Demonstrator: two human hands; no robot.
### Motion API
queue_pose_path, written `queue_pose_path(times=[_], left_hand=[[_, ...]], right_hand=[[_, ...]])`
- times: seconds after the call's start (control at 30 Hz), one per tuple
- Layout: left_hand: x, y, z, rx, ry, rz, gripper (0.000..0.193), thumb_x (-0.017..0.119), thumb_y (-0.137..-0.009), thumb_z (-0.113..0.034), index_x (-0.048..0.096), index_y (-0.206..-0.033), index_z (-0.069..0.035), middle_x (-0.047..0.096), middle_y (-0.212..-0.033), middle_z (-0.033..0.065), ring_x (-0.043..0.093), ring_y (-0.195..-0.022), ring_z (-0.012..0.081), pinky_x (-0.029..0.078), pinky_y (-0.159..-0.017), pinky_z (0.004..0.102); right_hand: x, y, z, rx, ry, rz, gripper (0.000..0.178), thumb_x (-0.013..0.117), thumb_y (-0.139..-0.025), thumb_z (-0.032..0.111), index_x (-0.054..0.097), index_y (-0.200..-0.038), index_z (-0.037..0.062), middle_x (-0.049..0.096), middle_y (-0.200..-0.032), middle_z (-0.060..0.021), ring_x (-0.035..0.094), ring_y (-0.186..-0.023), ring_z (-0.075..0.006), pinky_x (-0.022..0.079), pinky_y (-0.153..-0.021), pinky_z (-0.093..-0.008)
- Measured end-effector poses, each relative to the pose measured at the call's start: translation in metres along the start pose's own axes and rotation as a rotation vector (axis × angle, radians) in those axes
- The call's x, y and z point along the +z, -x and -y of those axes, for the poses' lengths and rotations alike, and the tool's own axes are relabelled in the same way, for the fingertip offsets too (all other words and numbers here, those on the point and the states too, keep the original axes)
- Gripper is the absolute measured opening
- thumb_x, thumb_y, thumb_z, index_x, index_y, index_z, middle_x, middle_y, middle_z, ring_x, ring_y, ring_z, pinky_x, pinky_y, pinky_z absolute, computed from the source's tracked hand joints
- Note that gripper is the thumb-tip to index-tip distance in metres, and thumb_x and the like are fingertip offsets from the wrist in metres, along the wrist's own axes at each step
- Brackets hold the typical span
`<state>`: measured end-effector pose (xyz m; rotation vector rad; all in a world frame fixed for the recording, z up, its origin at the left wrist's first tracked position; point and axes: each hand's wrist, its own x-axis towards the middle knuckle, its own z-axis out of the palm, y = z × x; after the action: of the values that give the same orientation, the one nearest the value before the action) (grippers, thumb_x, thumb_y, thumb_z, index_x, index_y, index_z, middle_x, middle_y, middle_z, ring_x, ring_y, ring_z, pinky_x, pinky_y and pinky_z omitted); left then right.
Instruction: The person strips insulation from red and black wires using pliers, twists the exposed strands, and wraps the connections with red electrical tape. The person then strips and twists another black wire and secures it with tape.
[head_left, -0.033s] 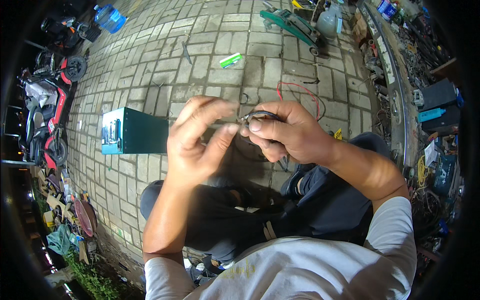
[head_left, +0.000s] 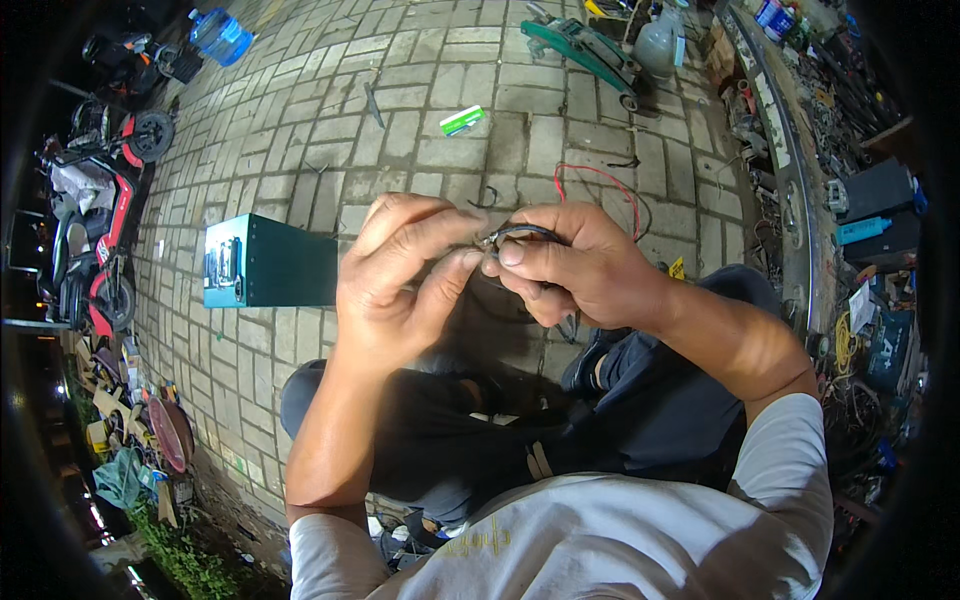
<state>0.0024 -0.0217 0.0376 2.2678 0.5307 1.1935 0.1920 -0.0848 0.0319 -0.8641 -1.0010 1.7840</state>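
A black cable (head_left: 533,229) loops over the fingers of my right hand (head_left: 590,262), which pinches it between thumb and forefinger. The cable's bare end sticks out toward the left and looks like metal strands. Curled in from the left, my left hand (head_left: 395,275) closes its thumb and fingertips around that end. The fingertips are slightly blurred, and they partly hide the tip. Both hands are held up above my lap, over the paving.
A dark green box (head_left: 290,262) stands left of my hands. Ahead lie a red wire (head_left: 605,178), a small green-and-white packet (head_left: 462,121) and a green floor jack (head_left: 580,58). A red scooter (head_left: 118,220) is at far left; cluttered tools and parts line the right side.
The thumb and fingers of my left hand have come closer together around the cable's end. My right hand stays in place with the cable.
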Motion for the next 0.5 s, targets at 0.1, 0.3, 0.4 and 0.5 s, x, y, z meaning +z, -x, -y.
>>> queue_pose_path(times=[0.1, 0.3, 0.4, 0.5], left_hand=[[-0.0023, 0.0002, 0.0042, 0.127, -0.151, -0.001, 0.021, 0.074, -0.070, 0.000, 0.070, -0.091, -0.003, 0.062, -0.084, 0.0087, 0.058, -0.074, 0.0241, 0.048, -0.068, 0.0329], [0.0004, 0.0007, 0.0069, 0.323, -0.337, -0.066, 0.023, 0.074, -0.061, -0.007, 0.067, -0.083, -0.004, 0.058, -0.078, 0.0075, 0.055, -0.067, 0.0240, 0.045, -0.061, 0.0343], [-0.0009, 0.0035, 0.0059, 0.303, -0.274, -0.017, 0.020, 0.072, -0.062, -0.006, 0.064, -0.080, -0.004, 0.057, -0.075, 0.0070, 0.054, -0.062, 0.0237, 0.043, -0.054, 0.0340], [0.0008, 0.0043, 0.0004, 0.132, -0.093, 0.026, 0.011, 0.069, -0.068, -0.003, 0.062, -0.078, -0.004, 0.054, -0.067, 0.0076, 0.050, -0.056, 0.0220, 0.040, -0.049, 0.0316]], right_hand=[[-0.0014, 0.0014, 0.0003, 0.041, -0.073, 0.048, 0.019, 0.054, -0.095, 0.015, 0.059, -0.095, -0.0037, 0.049, -0.067, -0.0017, 0.038, -0.045, -0.0063, 0.030, -0.042, -0.0235], [-0.0020, 0.0029, -0.0009, 0.094, -0.285, 0.104, 0.018, 0.053, -0.095, 0.014, 0.058, -0.094, -0.0037, 0.048, -0.065, -0.0017, 0.038, -0.047, -0.0063, 0.031, -0.043, -0.0236], [0.0034, 0.0048, 0.0013, 0.006, -0.040, 0.038, 0.018, 0.053, -0.095, 0.014, 0.059, -0.093, -0.0027, 0.050, -0.066, -0.0015, 0.041, -0.050, -0.0066, 0.033, -0.046, -0.0227], [0.0032, 0.0066, 0.0061, -0.204, 0.400, -0.023, 0.013, 0.054, -0.093, 0.012, 0.059, -0.091, -0.0001, 0.055, -0.072, -0.0032, 0.048, -0.055, -0.0089, 0.036, -0.051, -0.0232]])
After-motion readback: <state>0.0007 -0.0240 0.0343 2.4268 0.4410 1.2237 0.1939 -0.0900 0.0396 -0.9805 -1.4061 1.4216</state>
